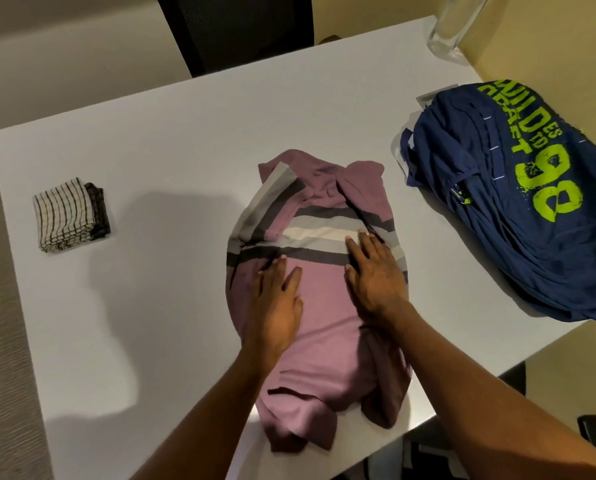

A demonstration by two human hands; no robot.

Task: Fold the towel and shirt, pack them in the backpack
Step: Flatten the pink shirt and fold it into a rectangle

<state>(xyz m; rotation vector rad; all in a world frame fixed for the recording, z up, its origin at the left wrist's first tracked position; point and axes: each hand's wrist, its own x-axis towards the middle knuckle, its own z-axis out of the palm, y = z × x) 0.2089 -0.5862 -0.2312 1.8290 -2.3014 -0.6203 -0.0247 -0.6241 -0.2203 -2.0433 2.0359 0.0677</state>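
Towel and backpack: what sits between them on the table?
Head view: the purple shirt, left hand and right hand flat on it; bare table either side.

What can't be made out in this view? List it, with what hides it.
Backpack: head view, right edge cuts it off; zip open or shut, cannot tell.
Shirt: the cloth under the left hand and right hand is covered by them.
Clear container: top edge cuts it; its kind is unclear.
Towel: whether the dark layer beside the stripes belongs to it is unclear.
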